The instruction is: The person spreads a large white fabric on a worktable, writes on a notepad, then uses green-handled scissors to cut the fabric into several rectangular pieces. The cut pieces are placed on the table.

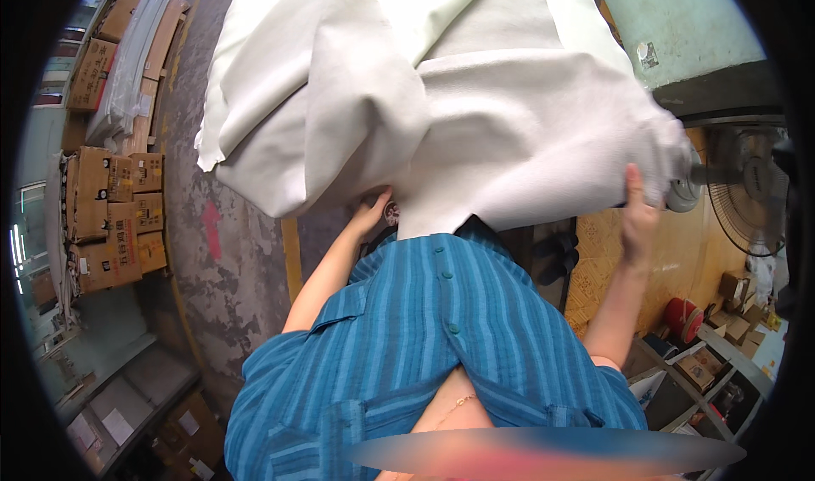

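Observation:
A large sheet of pale off-white leather-like material [526, 124] spreads across the upper middle, with deep folds and a ragged edge at its left. My left hand [371, 213] is closed on its near edge, left of my body's middle, with most fingers under the material. At the near right corner my right hand [638, 218] grips the edge, thumb on top and the other fingers hidden beneath. The sheet's right end is slightly blurred. What supports the sheet is hidden under it.
Stacked cardboard boxes [119, 218] stand along the left wall, beyond a worn grey floor [204, 303] with yellow lines. A fan [751, 188] stands close by the sheet's right end. Dark slippers [556, 256] lie right of me, and a metal rack [722, 383] is at lower right.

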Demonstrator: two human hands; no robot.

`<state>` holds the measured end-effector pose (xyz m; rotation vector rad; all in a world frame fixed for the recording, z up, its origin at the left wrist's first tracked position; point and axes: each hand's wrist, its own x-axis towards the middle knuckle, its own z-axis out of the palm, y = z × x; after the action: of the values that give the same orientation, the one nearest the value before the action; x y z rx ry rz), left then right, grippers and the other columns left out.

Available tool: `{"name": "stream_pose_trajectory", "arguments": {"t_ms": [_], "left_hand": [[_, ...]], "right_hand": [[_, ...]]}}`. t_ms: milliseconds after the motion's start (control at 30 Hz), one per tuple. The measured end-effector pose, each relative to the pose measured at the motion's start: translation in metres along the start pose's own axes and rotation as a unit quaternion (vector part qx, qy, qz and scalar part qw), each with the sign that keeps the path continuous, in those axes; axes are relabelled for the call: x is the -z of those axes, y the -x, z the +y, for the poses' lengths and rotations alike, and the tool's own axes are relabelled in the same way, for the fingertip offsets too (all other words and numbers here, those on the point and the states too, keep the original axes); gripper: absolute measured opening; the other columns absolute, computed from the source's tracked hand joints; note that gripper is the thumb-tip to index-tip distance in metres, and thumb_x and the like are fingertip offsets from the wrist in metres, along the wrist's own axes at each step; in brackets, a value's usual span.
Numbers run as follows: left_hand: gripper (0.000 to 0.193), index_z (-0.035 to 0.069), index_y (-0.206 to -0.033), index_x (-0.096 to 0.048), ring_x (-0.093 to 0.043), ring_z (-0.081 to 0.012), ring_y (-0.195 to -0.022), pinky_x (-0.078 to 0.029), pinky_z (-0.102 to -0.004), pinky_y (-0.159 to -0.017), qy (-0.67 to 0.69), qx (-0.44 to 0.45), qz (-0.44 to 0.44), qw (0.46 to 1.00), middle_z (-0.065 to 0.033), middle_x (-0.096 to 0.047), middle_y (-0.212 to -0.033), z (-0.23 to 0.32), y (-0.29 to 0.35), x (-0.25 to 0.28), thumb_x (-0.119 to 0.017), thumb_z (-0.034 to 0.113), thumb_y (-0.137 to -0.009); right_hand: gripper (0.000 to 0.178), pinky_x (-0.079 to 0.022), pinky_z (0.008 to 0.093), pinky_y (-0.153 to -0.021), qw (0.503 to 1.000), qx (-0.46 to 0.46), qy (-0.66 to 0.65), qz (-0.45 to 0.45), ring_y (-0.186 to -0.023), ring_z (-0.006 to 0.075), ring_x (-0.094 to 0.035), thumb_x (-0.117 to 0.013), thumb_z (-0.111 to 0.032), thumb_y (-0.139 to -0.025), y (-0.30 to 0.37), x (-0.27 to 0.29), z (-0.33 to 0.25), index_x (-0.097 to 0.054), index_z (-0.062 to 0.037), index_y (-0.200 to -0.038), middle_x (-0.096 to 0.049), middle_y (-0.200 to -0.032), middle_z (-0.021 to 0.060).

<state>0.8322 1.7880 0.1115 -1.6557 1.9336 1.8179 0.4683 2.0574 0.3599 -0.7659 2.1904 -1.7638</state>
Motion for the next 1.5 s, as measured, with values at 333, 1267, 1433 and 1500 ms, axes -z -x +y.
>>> {"name": "stream_pose_trajectory", "arguments": {"t_ms": [333, 1267, 1433, 1500], "left_hand": [[0.059, -0.003, -0.132, -0.057, -0.061, -0.0293, -0.113, -0.048, -0.0386, -0.101, 0.393, 0.099, -0.241, 0.882, -0.0169, -0.061, -0.129, 0.044, 0.029, 0.003, -0.078, 0.031, -0.088], [0.029, 0.000, -0.110, -0.066, -0.059, -0.0123, -0.098, -0.047, -0.0288, -0.088, -0.027, -0.252, -0.637, 0.728, -0.0050, -0.067, -0.103, 0.209, 0.096, -0.026, -0.054, 0.026, -0.104], [0.038, 0.003, -0.130, -0.057, -0.064, -0.0195, -0.098, -0.050, -0.0302, -0.090, -0.114, -0.429, -0.361, 0.820, -0.0104, -0.066, -0.112, 0.232, 0.086, -0.122, -0.063, 0.021, -0.097], [0.042, 0.004, -0.134, -0.054, -0.065, -0.0209, -0.101, -0.050, -0.0300, -0.094, -0.123, -0.425, -0.273, 0.854, -0.0124, -0.065, -0.117, 0.249, 0.056, -0.139, -0.066, 0.017, -0.095]], "right_hand": [[0.044, -0.052, 0.0375, -0.095, 0.962, -0.152, -0.010, 0.228, -0.111, 0.0235, -0.064, -0.062, -0.019, -0.098, 0.025, 0.077, 0.029, -0.055, 0.0047, -0.135, -0.063, -0.127, 0.0145], [0.050, -0.041, 0.0379, -0.049, 0.988, -0.033, 0.035, 0.144, -0.049, 0.0175, -0.050, -0.065, -0.035, -0.096, -0.004, -0.195, -0.006, -0.059, 0.0037, -0.065, -0.057, -0.054, 0.0149], [0.063, -0.054, 0.0362, -0.083, 0.801, 0.195, -0.261, -0.502, -0.088, 0.0233, -0.070, -0.072, -0.035, -0.092, -0.006, -0.176, -0.078, -0.049, -0.0134, -0.146, -0.073, -0.107, 0.0132], [0.071, -0.055, 0.0335, -0.089, 0.847, 0.166, -0.308, -0.400, -0.094, 0.0191, -0.070, -0.074, -0.034, -0.090, -0.046, -0.118, -0.038, -0.043, -0.0128, -0.150, -0.072, -0.115, 0.0126]]}}
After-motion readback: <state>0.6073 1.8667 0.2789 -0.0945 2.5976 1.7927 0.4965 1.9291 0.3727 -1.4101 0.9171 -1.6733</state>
